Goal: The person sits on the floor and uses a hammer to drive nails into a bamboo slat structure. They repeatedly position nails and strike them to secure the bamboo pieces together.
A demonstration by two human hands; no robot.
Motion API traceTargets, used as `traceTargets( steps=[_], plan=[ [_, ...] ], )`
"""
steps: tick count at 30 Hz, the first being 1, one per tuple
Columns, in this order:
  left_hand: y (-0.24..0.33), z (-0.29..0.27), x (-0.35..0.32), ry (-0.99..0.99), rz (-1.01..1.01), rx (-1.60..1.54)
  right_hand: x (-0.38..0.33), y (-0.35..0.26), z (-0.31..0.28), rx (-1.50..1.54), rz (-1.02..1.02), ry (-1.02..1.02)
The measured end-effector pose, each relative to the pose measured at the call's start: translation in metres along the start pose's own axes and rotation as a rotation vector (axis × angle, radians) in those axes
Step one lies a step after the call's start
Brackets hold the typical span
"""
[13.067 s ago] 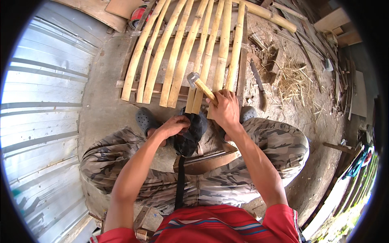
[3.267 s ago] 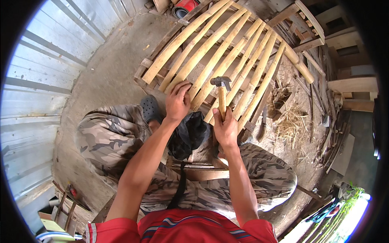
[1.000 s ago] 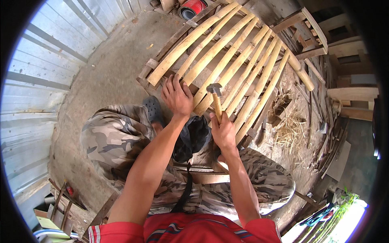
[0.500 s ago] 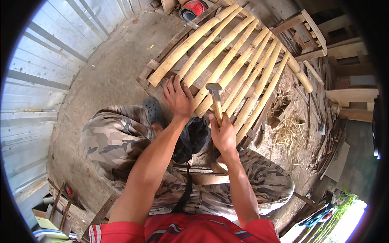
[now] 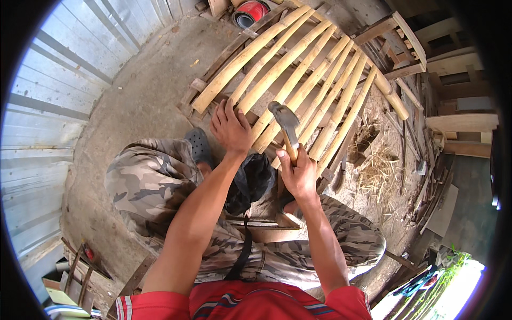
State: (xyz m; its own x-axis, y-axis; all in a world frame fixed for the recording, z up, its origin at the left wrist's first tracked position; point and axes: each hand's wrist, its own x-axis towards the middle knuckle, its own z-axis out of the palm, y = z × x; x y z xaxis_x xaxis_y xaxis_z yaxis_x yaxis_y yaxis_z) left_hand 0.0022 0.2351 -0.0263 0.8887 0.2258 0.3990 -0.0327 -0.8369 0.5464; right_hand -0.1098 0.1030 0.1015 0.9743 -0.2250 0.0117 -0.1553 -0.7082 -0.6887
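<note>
My right hand (image 5: 300, 176) is closed round the wooden handle of a claw hammer (image 5: 288, 122), its metal head raised over the near ends of the bamboo slats (image 5: 277, 87). The slats lie side by side across a dark wooden frame (image 5: 217, 68). To the left, my left hand (image 5: 232, 129) is at the near ends of two slats, back of the hand up, fingers stretched forward and slightly apart. Its fingertips seem to touch the slat ends; whether something small is under them is hidden. A black bag with a strap (image 5: 250, 181) lies between my legs, just below the hands.
A red can-like container (image 5: 249, 14) lies beyond the frame's far left corner. Corrugated metal sheeting (image 5: 45, 112) lines the left side. Straw (image 5: 380, 170) is scattered on the floor at right, beside stacked wooden boards (image 5: 463, 124). My camouflage-clad knees flank the workspace.
The hammer head has tilted and swung slightly, and my right hand has shifted a little to the right and down. My left hand stays at the slat ends.
</note>
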Motion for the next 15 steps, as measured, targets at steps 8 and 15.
traceTargets(
  steps=[8, 15],
  plan=[
    [0.004, 0.002, 0.003, -0.028, -0.008, -0.005, 0.019, 0.038, 0.005, -0.209, 0.083, -0.134],
    [0.004, 0.001, 0.0, -0.02, -0.012, 0.0, 0.002, 0.0, -0.019, 0.035, 0.219, -0.138]
  ],
)
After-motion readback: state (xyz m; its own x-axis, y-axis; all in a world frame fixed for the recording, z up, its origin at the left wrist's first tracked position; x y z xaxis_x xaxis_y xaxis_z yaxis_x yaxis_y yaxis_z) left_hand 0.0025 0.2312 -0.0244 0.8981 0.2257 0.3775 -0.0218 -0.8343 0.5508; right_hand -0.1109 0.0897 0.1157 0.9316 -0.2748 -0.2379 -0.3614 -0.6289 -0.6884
